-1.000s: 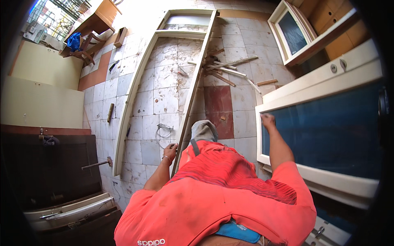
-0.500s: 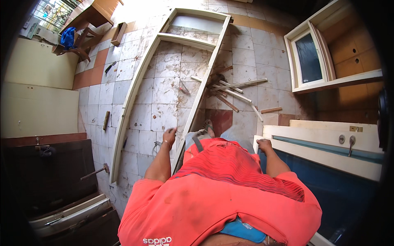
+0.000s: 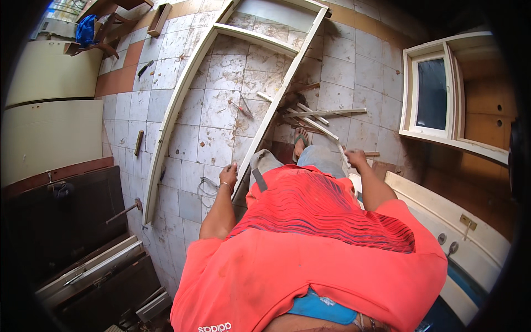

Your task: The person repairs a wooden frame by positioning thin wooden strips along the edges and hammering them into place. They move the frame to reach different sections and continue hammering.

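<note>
My left hand (image 3: pixel 228 174) hangs beside the right-hand rail of a large off-white wooden frame (image 3: pixel 279 102) lying on the tiles. Its fingers are curled in, with nothing visible in them. My right hand (image 3: pixel 355 159) is in front of my right thigh, its fingers partly apart, and seems to hold nothing. In the picture a thin white wood strip (image 3: pixel 326 128) passes just beyond its fingertips; I cannot make out any contact. One sandalled foot (image 3: pixel 300 141) shows among loose wood strips. Red-handled pliers (image 3: pixel 241 108) lie inside the frame.
White door panels with a handle (image 3: pixel 453 247) stand close on my right. Beyond them is a white window frame (image 3: pixel 431 94). A hammer (image 3: pixel 130 209) rests beside dark panels (image 3: pixel 61 221) on the left. Looped wire (image 3: pixel 208 188) lies near the frame's rail.
I have stepped forward, and my foot now shows by the strips. My right hand has left the white door panel's corner and moved up. My left hand stays beside the frame rail.
</note>
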Demonstrator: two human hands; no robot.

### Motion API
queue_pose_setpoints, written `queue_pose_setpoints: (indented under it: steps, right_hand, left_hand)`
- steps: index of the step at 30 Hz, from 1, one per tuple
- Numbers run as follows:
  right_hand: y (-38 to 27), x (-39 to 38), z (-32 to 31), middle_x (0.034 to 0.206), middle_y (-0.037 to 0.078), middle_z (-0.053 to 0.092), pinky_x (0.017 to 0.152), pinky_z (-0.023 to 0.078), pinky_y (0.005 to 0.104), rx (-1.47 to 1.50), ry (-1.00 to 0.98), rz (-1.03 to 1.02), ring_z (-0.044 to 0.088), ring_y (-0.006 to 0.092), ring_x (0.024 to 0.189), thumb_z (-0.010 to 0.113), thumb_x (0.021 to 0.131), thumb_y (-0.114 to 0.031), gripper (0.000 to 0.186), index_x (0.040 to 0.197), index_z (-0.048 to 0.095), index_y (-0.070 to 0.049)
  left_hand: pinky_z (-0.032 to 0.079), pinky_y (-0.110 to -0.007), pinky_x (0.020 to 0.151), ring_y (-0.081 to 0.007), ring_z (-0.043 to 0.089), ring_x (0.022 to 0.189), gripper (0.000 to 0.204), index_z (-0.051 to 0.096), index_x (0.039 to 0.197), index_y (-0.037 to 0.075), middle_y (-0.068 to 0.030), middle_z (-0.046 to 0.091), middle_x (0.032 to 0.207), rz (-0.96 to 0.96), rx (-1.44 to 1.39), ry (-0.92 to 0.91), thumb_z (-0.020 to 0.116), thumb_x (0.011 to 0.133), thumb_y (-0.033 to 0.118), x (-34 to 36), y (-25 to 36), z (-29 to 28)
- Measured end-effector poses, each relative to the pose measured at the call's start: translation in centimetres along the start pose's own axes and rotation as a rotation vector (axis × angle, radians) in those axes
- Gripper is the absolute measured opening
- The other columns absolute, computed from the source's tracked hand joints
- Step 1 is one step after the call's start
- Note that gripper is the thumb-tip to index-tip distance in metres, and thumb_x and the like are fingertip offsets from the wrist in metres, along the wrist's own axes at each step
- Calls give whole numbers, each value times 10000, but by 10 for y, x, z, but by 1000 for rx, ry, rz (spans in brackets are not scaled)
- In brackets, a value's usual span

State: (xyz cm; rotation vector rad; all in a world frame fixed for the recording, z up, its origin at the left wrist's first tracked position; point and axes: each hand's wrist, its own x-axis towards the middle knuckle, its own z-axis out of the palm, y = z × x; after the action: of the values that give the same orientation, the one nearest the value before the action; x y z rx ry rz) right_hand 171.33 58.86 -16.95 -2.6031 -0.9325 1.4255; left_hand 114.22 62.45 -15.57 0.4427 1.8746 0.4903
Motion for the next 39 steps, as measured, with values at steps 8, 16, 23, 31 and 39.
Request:
queue_pose_setpoints:
  steps: [8,16,23,31,39]
  right_hand:
    - [-157,44,-15,845,93,721,692,531,322,-16,4,-199,647,159,708,725,852,-345,388,1064,736,-21]
    - [-178,43,3,1101,194,717,915,522,356,-303,-69,-230,692,290,1027,758,811,-372,471,1152,718,-49]
    - [-158,93,42,1177,178,692,991,500,391,-518,-179,-174,650,322,1120,793,769,-415,501,1166,723,-117]
    - [-108,226,140,1186,172,682,992,497,430,-681,-116,-212,622,356,1141,753,807,-393,459,1199,707,-158]
    - [-86,352,258,1390,184,533,1106,385,453,-729,0,-474,459,369,1327,658,841,-323,499,1310,616,-158]
  left_hand:
    - [508,-264,595,-117,643,762,408,665,1144,42,-26,684,928,-134,-133,67,703,913,377,-29,-69,-15]
    - [487,-266,599,-109,608,738,424,712,1057,36,-36,683,904,-106,-44,68,764,850,403,-1,-55,3]
    - [523,-319,836,-214,658,942,565,687,1137,-13,-147,708,1058,-57,142,76,796,804,430,66,-36,20]
    - [455,-389,1035,-333,580,1221,863,553,1329,-46,-264,588,1317,69,471,-74,799,757,552,205,-62,88]
    - [430,-431,1082,-376,530,1276,1227,385,1459,-25,-273,510,1398,200,958,-126,849,565,676,334,-146,141]
